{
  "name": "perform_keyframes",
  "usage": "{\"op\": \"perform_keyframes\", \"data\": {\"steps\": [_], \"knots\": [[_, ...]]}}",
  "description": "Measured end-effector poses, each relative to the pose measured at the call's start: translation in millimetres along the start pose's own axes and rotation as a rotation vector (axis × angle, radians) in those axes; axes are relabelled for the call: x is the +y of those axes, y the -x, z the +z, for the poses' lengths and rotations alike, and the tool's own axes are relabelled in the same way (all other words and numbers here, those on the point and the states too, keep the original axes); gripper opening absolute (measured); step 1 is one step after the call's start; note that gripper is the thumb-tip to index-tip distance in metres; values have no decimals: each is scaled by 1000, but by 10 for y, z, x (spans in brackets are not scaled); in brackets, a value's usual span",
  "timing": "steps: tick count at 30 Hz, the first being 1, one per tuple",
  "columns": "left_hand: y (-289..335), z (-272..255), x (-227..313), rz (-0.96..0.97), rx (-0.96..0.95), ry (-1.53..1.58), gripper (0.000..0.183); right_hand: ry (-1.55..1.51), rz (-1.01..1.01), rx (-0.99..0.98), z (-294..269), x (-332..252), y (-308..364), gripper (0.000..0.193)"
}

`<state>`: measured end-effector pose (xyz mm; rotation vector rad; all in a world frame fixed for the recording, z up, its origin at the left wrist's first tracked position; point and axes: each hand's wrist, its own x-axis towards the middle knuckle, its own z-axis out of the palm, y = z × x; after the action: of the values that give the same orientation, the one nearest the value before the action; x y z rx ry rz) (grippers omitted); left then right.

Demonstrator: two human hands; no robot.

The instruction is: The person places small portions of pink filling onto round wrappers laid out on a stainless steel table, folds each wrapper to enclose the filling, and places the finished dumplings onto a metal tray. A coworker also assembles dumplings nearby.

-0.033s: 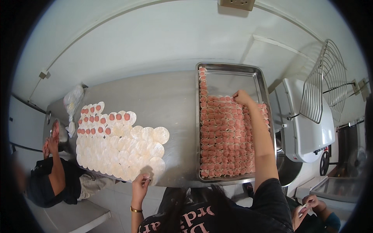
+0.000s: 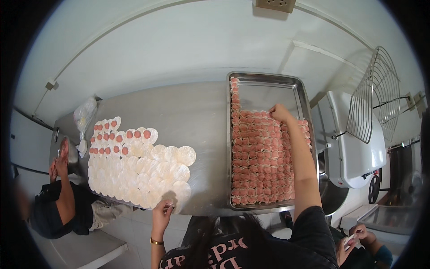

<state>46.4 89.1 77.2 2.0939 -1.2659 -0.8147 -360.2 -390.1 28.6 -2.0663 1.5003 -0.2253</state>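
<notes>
At the near edge of the spread of round dough wrappers (image 2: pixel 152 175), my left hand (image 2: pixel 161 215) pinches a small pink-and-white dumpling (image 2: pixel 169 203). Pink balls of filling (image 2: pixel 116 149) sit on the wrappers farther left and back. My right hand (image 2: pixel 281 113) reaches over the metal tray (image 2: pixel 269 74), its fingers closed at the end of the farthest full row. They appear to grip a dumpling there, mostly hidden by the fingers. Close rows of open-topped dumplings (image 2: pixel 260 157) fill the near part of the tray, and one column runs up its left side.
Bare steel table (image 2: pixel 201 121) lies between wrappers and tray. A knotted plastic bag (image 2: pixel 85 116) rests at the far left. Beyond it, another person's hands (image 2: pixel 58 168) work at a metal bowl (image 2: pixel 71 154). A white machine (image 2: pixel 349 139) and wire rack (image 2: pixel 371 98) stand right. Another person's hands (image 2: pixel 358 237) are lower right.
</notes>
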Motion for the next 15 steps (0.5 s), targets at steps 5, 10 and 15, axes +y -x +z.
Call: {"op": "perform_keyframes", "data": {"steps": [5, 10, 15], "knots": [[-60, -69, -112, 15, 3, 2, 20, -72, 115, -50, -32, -21, -1, 18], [-149, -201, -301, -53, -10, 59, 19, -65, 139, 34, 2, 30, -80, 17], [-147, -405, -551, 3, 40, 98, 21, 320, 3, 117, -121, 20, -178, 23]]}}
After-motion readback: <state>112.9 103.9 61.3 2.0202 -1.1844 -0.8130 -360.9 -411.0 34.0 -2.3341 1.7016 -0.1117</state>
